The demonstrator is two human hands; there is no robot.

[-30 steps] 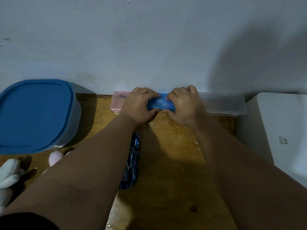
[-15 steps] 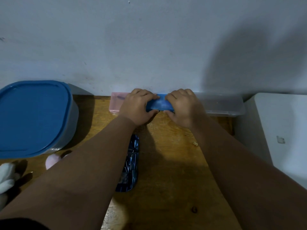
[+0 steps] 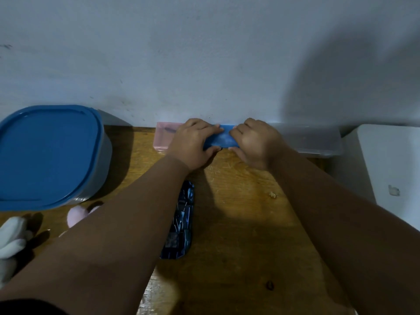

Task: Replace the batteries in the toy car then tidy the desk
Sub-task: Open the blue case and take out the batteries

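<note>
Worn wooden desk (image 3: 238,212), left hand (image 3: 193,144) and right hand (image 3: 254,142), fingers (image 3: 210,130) clamped round flat blue rectangular case (image 3: 223,138)

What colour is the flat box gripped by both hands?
Blue. The box shows best in the head view, the only one.

Blue lid (image 3: 45,155), pink box (image 3: 163,137), blue box (image 3: 223,138), dk-blue patterned case (image 3: 181,223), brown wood-grain desk (image 3: 238,223), white unit (image 3: 391,167), white plush (image 3: 11,237).
</note>
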